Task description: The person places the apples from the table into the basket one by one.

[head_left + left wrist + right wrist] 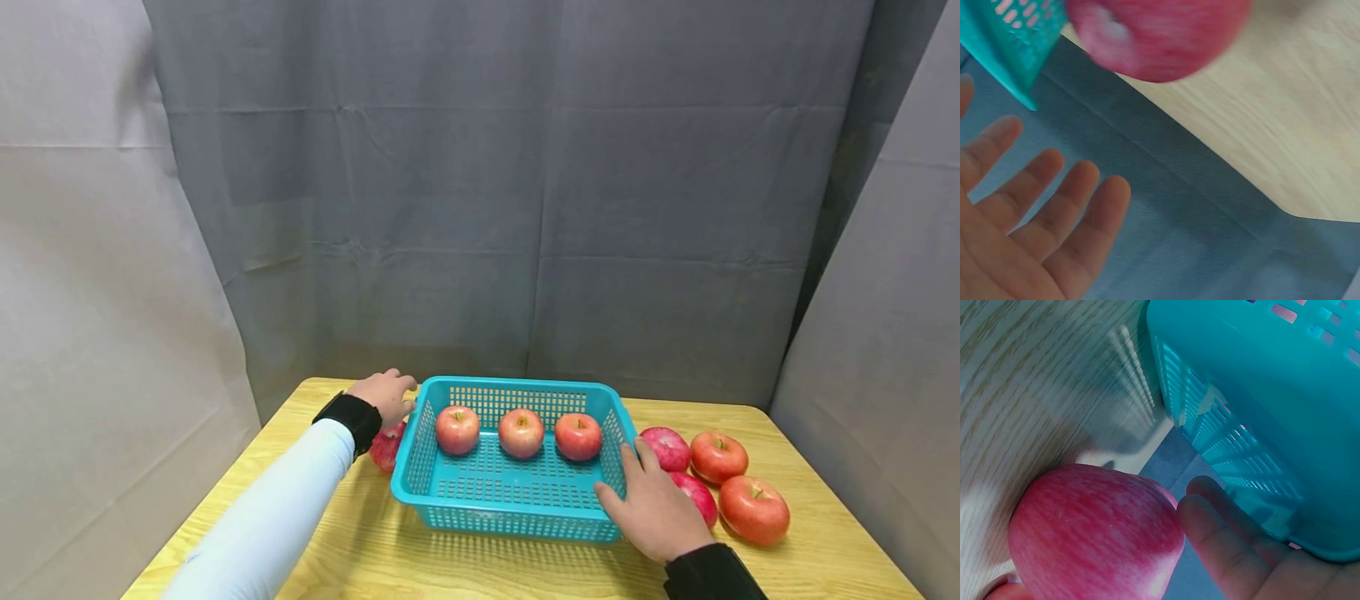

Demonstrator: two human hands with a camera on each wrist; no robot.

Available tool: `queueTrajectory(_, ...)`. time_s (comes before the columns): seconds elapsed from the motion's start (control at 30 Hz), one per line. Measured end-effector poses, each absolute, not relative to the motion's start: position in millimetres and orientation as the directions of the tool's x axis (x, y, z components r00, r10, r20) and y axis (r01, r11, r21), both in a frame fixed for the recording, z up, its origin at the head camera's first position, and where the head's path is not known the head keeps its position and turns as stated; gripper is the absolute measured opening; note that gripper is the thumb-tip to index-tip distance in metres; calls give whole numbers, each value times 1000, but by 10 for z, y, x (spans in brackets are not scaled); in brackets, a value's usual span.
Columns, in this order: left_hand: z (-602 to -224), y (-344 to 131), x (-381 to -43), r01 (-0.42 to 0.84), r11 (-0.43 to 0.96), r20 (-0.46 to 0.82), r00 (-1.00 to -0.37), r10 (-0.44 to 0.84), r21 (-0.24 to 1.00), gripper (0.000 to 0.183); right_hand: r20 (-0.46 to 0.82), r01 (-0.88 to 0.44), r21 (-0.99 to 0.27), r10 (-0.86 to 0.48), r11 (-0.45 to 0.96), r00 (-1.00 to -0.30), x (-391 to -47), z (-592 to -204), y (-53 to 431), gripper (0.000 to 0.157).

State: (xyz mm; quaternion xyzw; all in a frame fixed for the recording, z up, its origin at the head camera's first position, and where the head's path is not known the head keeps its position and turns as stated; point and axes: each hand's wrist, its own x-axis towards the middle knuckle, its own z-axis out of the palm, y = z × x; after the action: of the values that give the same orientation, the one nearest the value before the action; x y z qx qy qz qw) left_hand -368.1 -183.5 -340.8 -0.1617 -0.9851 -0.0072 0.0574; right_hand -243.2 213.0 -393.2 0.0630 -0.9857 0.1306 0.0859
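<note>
A turquoise plastic basket [517, 505] with perforated sides stands on the table, with three red apples in a row inside: a left one [457, 430], a middle one [521, 433] and a right one [578, 437]. My left hand [384, 395] is beside the basket's far left corner, fingers spread and apart from it in the left wrist view. Below that hand lies a darker red apple [1160, 37], partly hidden in the head view. At the basket's right rim is my right hand [660, 510], thumb over the rim, straight fingers between the basket wall and a pinkish-red apple [1094, 534].
Several apples [753, 510] sit close together right of the basket, partly behind my right hand. The light wood table [345, 550] has rounded far corners. A grey cloth [480, 208] hangs behind it, with pale cloths [97, 333] at the sides.
</note>
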Motion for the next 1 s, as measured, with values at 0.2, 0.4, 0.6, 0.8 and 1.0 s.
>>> queueTrajectory(0.2,-3533,-2015,-3673,287,958,92,-954,285,9,37,177,-145,-249,-102,958,-979,-2421,-3922,2129,95)
queueTrajectory(0.4,-3702,-2076,-3682,284,958,73,-957,282,26,44,160,-133,-255,-94,958,-983,-2423,-3916,2124,94)
queueTrajectory(0.6,-3824,-2059,-3632,301,952,76,-952,297,49,50,150,-130,-262,-92,956,-984,-2413,-3913,2116,93)
queueTrajectory(0.8,-3904,-2030,-3602,350,936,110,-933,343,45,52,141,-122,-262,-87,957,-986,-2412,-3916,2116,93)
queueTrajectory(1.0,-4027,-2021,-3646,356,931,126,-930,345,77,50,139,-121,-263,-86,957,-987,-2427,-3912,2115,94)
